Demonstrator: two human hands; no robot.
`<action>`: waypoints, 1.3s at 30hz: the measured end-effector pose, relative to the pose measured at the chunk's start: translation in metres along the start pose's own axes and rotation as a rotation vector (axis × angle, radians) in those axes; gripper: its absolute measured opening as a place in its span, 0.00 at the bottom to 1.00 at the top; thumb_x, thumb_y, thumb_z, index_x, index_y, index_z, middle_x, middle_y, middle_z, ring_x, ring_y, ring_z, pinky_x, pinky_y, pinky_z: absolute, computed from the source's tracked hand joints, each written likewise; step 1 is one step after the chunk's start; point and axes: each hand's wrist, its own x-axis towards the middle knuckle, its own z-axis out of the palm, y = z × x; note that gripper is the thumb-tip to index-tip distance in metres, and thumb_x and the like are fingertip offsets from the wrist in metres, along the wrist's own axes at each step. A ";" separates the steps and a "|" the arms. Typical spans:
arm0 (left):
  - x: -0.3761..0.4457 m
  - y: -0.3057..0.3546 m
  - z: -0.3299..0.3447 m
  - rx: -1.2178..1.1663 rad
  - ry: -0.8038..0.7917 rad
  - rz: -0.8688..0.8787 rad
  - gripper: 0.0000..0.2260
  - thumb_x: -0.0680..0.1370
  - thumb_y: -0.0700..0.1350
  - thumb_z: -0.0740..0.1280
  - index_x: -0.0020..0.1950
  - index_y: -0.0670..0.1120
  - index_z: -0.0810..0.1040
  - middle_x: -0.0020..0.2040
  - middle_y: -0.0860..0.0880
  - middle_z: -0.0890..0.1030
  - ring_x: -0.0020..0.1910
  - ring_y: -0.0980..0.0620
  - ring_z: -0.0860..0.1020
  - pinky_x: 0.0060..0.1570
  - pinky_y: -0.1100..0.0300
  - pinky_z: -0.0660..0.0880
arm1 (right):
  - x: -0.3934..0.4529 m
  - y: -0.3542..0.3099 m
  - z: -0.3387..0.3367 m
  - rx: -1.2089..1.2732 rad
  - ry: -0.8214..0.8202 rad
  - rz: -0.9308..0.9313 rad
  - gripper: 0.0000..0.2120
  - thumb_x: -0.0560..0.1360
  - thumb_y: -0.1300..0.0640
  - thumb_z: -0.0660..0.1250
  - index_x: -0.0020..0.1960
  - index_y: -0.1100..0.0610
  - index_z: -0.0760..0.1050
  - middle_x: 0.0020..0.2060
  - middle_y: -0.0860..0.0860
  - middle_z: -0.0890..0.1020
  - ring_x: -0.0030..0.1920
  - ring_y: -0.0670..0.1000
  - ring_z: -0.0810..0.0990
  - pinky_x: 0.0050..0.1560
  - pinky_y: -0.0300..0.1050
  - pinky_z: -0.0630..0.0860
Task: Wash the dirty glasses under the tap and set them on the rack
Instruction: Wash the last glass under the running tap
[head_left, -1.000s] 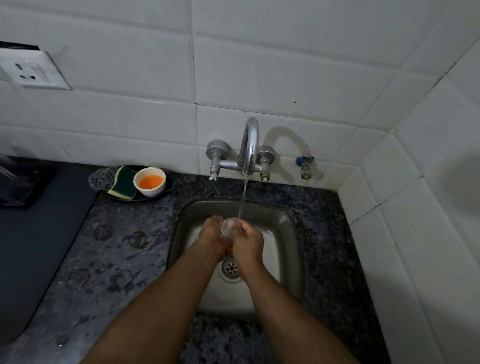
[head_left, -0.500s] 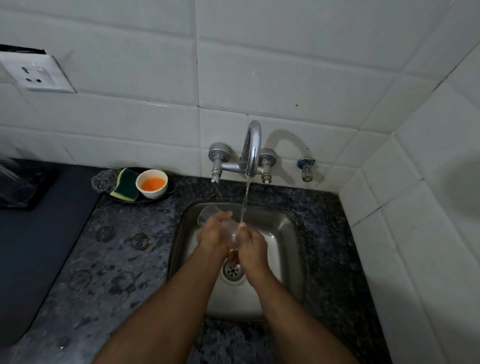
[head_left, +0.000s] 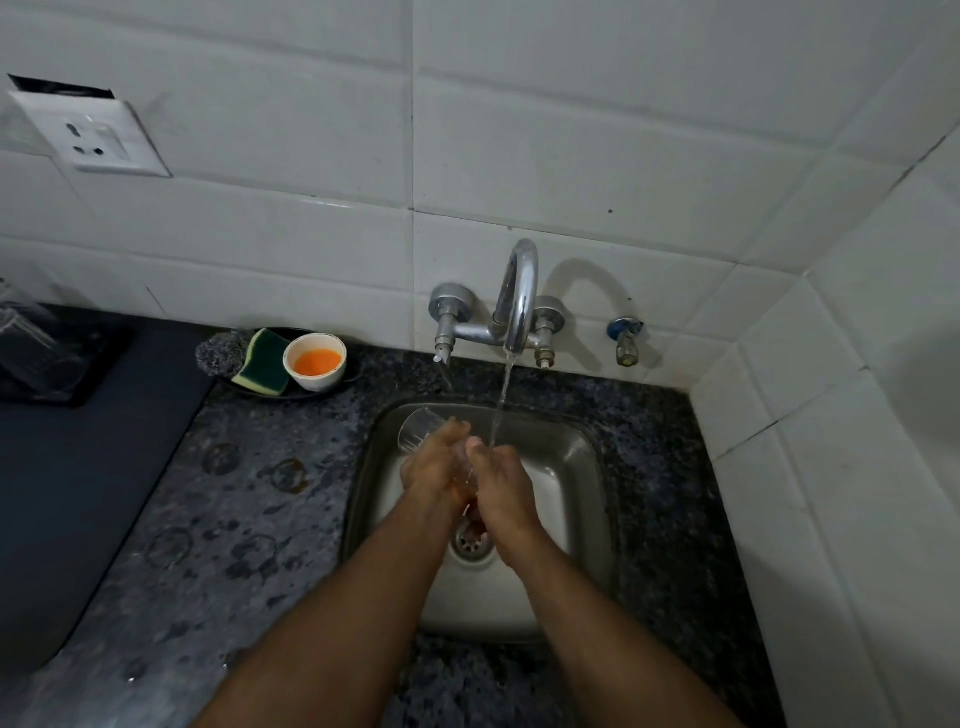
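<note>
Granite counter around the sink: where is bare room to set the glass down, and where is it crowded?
Bare speckled granite counter lies between the dark mat and the steel sink; a narrower strip runs right of the sink, along the tiled wall. The back left corner is crowded: black dish with green sponge and white bowl of orange liquid. Both hands fill the sink.

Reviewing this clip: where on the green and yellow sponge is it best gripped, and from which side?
Pinch the sponge across its narrow width, from above and the front. It leans tilted with its green face up. The white bowl of orange liquid crowds its right side and a grey scrubber its left, so the near yellow edge looks freest, as far as the view shows.
</note>
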 end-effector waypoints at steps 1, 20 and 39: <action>0.001 0.001 0.001 -0.007 0.003 -0.007 0.05 0.70 0.34 0.77 0.42 0.39 0.83 0.37 0.41 0.84 0.33 0.45 0.84 0.38 0.53 0.83 | 0.002 0.003 -0.004 -0.103 -0.002 -0.101 0.17 0.83 0.40 0.64 0.58 0.55 0.74 0.50 0.53 0.84 0.44 0.48 0.85 0.35 0.41 0.80; -0.002 -0.009 0.008 0.096 -0.051 -0.053 0.13 0.70 0.40 0.78 0.51 0.38 0.84 0.46 0.40 0.85 0.41 0.43 0.85 0.38 0.52 0.82 | 0.017 0.014 -0.011 0.053 0.119 0.076 0.20 0.80 0.39 0.63 0.53 0.56 0.78 0.43 0.55 0.84 0.34 0.50 0.81 0.30 0.46 0.77; -0.005 0.002 0.012 0.145 0.080 0.090 0.17 0.67 0.38 0.81 0.52 0.36 0.83 0.45 0.40 0.87 0.33 0.47 0.85 0.35 0.57 0.81 | 0.001 -0.003 -0.017 -0.317 0.089 -0.124 0.18 0.81 0.39 0.67 0.45 0.54 0.79 0.39 0.52 0.85 0.37 0.51 0.85 0.41 0.56 0.86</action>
